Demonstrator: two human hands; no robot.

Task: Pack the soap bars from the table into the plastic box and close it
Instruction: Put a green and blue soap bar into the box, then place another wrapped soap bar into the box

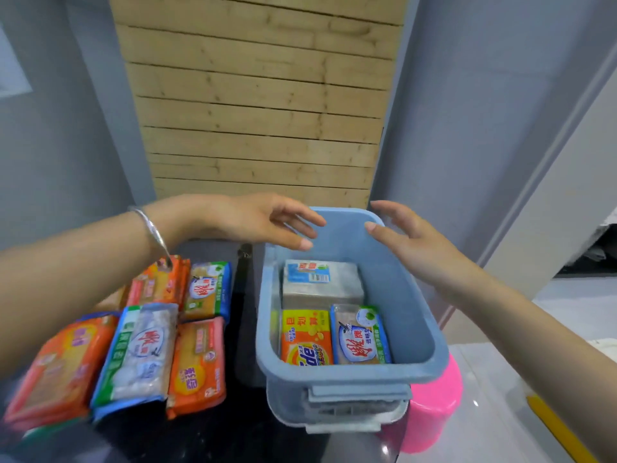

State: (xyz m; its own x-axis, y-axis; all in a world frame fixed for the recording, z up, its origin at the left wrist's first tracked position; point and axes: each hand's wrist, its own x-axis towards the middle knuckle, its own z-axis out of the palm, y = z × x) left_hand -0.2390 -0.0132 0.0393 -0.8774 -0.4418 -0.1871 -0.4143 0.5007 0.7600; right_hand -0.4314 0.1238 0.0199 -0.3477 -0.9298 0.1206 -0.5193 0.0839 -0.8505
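Blue plastic box (405, 295), wrapped soap bars (307, 342) inside

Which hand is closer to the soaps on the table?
Left. The left hand hovers over the box at its far-left corner, near the soaps; the right hand is farther right.

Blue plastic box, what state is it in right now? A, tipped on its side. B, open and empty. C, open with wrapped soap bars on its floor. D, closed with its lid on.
C: the blue plastic box stands upright with no lid on top, and a yellow-orange wrapped soap bar and a blue-green wrapped soap bar lie side by side on its floor.
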